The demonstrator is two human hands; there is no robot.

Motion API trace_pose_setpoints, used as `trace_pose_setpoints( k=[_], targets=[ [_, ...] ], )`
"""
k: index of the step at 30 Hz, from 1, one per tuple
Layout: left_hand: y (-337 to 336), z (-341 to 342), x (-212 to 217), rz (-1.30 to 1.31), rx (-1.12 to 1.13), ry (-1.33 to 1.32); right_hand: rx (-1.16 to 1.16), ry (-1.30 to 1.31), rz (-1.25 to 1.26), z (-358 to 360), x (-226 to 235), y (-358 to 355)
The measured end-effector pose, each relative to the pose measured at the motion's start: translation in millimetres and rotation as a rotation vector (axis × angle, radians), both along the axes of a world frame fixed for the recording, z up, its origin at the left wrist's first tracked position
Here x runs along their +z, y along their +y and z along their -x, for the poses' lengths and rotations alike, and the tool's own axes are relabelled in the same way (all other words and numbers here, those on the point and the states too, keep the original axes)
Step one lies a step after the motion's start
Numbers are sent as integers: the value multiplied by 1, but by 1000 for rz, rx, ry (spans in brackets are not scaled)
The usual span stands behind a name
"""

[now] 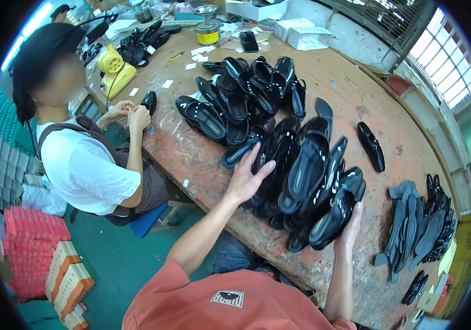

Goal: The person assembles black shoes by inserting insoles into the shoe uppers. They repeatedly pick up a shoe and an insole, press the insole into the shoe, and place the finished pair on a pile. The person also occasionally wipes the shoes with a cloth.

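Black glossy strapped shoes are heaped before me, some with dark grey insoles facing up. My left hand (249,176) is open, fingers spread, against the left side of the near shoes (279,146). My right hand (349,228) lies along the outer side of the rightmost near shoe (339,209), its fingers fairly straight and partly hidden by it. The near shoes stand packed between both hands at the table edge. Behind them is another heap of black shoes (235,96). One black shoe (371,147) lies apart to the right.
A person (92,159) sits at left, both hands at a small black shoe (149,103). Grey insoles (403,231) and black parts lie at the right of the worktable (351,99). A yellow machine (115,69), a tin (208,34) and a phone (248,42) stand farther back.
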State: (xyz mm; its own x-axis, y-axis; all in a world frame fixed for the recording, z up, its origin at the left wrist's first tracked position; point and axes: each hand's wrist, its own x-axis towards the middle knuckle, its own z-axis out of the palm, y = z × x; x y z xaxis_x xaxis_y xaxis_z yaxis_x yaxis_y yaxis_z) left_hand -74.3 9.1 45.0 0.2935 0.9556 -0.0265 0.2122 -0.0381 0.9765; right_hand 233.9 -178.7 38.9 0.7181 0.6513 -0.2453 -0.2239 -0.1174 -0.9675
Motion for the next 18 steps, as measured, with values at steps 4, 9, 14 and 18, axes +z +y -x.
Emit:
trace_pose_setpoints(
  k=[4,9,14,18],
  targets=[
    [-2,21,11,-144,-2,109,70,-118,103,16,6,23],
    [-57,35,8,-548,177,538,114,-461,138,2,-27,-9],
    [-49,9,-41,-490,262,141,8,-365,-69,32,-43,3],
    [-26,11,-39,-599,314,158,-42,-244,-48,61,-21,31]
  ],
)
